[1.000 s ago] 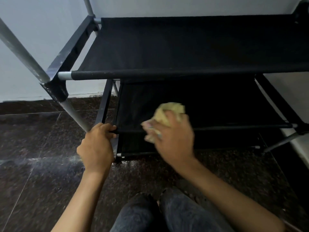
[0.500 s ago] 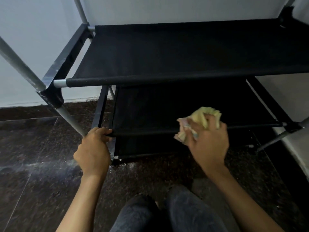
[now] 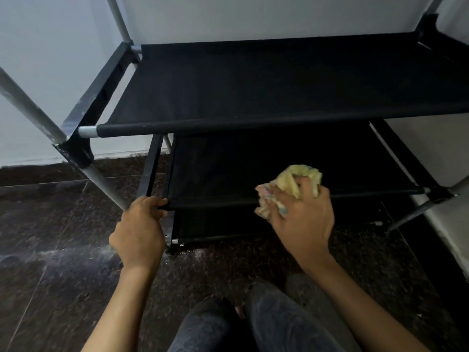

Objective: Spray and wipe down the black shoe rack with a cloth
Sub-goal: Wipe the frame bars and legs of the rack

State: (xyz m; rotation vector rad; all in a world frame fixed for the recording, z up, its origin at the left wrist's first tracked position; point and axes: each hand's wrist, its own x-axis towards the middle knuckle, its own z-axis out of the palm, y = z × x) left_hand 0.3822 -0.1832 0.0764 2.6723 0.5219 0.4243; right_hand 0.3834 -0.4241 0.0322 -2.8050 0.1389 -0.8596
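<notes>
Wiping the middle shelf (image 3: 215, 174): right hand (image 3: 302, 222) has a yellow cloth (image 3: 299, 181) bunched in curled fingers, sitting on the shelf's front rail at about 3 o'clock from frame centre. Left hand (image 3: 138, 232) at 8 o'clock, fingers wrapped round the front-left corner of the same shelf, bracing the shoe rack (image 3: 279, 85). No spray bottle in view.

Risks, my read:
- Shelf is fabric slung between rails. Pressing hard mid-span would probably sag it and the cloth skips the surface instead of cleaning it.
- Frame looks light, thin tube legs. A strong sideways stroke toward 3 o'clock could rack it or slide it on the floor (image 3: 63, 275) if the left hand eases off.
- Cloth is balled up, small contact patch; loose tail hangs at 9 o'clock of the right hand and could snag on the rail end or corner joint.
- Pale smears on the floor at 8 o'clock, wet or dusty, can't tell.

Room:
- Top shelf (image 3: 279, 97) overhangs the middle one, so reach toward 12 o'clock is low and dark; back edge hidden.
- Open run along the front rail toward 3 o'clock until the right corner joint and slanted leg.
- Bottom shelf just below, tight gap.
- Knees (image 3: 253, 326) at 6 o'clock, near the rack.
</notes>
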